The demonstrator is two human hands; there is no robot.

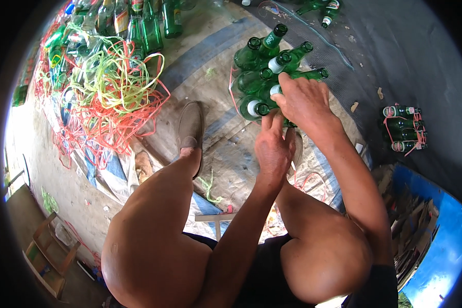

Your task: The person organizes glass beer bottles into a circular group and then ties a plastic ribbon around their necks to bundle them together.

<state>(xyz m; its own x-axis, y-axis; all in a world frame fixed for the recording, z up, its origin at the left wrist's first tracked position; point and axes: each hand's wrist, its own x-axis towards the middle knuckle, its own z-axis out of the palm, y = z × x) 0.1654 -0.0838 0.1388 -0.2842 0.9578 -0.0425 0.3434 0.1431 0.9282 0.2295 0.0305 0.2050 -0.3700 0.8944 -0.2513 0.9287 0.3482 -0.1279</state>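
Observation:
A cluster of several green glass bottles (250, 82) stands on the ground sheet before me, necks up, some leaning outward. A pink plastic strap (233, 96) runs around its left side. My right hand (308, 101) reaches over the cluster's near right side, with a white-labelled bottle neck (276, 89) between thumb and forefinger; its other fingertips are hidden. At the near edge, my left hand (274, 146) has its fingers bent against the bottles, just below a dark bottle mouth (261, 109). What its fingertips hold is hidden.
Tangled red and yellow-green plastic strapping (111, 88) lies left, below many loose bottles (150, 29). A tied bottle bundle (404, 129) lies right, above a blue container (442, 227) of scraps. My shoe (190, 123) rests left of the cluster. A wooden chair (52, 250) is lower left.

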